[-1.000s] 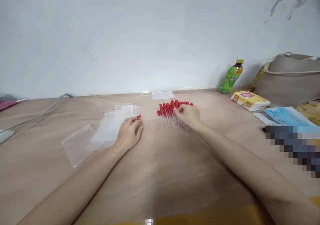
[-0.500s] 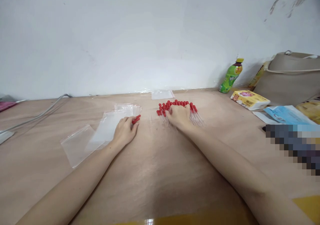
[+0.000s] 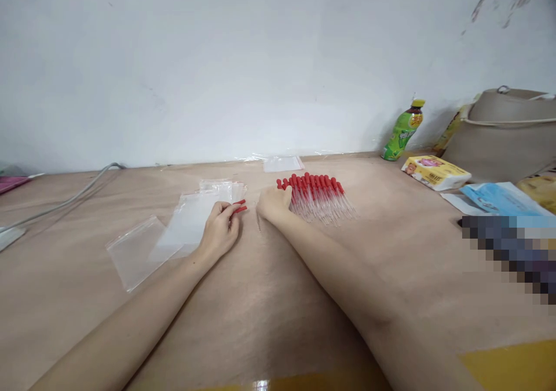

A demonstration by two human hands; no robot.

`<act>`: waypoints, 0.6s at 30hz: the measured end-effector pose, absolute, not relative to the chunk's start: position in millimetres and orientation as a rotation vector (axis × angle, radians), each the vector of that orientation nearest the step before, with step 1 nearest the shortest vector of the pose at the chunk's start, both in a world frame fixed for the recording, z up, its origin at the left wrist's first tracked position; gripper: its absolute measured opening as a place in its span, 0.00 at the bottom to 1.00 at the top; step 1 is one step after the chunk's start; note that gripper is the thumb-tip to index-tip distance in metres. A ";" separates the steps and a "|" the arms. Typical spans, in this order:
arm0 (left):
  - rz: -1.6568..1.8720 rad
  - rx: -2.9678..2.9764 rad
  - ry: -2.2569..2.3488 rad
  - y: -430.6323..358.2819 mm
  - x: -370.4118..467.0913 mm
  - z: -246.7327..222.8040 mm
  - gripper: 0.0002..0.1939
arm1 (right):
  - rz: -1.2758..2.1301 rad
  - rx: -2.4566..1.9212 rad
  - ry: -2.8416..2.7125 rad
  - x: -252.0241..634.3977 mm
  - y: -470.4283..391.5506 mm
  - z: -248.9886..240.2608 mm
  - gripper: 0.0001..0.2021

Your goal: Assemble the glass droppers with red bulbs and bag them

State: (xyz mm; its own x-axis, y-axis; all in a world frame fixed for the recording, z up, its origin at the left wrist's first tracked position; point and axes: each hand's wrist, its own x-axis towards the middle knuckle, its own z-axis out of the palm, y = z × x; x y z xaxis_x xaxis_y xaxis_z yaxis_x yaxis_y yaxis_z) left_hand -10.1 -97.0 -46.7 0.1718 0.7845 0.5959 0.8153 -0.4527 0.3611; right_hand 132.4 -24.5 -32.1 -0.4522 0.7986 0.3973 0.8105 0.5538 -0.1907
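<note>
Red-capped clear droppers [image 3: 319, 191] lie side by side in a row on the brown table. My left hand [image 3: 220, 226] has its fingers closed on red rubber caps [image 3: 240, 207], beside clear zip bags [image 3: 182, 220]. At the left end of the row is my right hand [image 3: 273, 201], its fingers bent down and closed. A thin clear tube [image 3: 258, 220] shows just below it; its fingertips are hidden. One more clear bag [image 3: 134, 252] lies flat at the left.
By the wall lies a small bag [image 3: 283, 163]. To the right are a green bottle [image 3: 403, 131], a yellow tissue pack [image 3: 435, 172], a blue packet [image 3: 495, 198] and a grey bag [image 3: 504, 139]. A grey cable [image 3: 82, 191] runs at the left.
My right hand has moved left from over the droppers to the row's left end, uncovering more of them. My left hand has turned slightly, and the red caps in it point more to the right.
</note>
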 end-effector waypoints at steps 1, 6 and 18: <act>-1.179 -2.376 -1.630 -98.0 -9.1 -45.9 0.15 | -0.026 -1.425 -2.313 132.3 -25.9 -31.6 0.16; -1.224 -2.384 -1.607 -102.2 -6.6 -44.9 0.12 | -0.041 -1.783 -2.182 142.6 -51.8 -17.3 0.09; -1.167 -2.662 -1.655 -102.0 -2.8 -44.0 0.08 | -0.010 -1.114 -2.217 236.3 -110.8 -52.3 0.09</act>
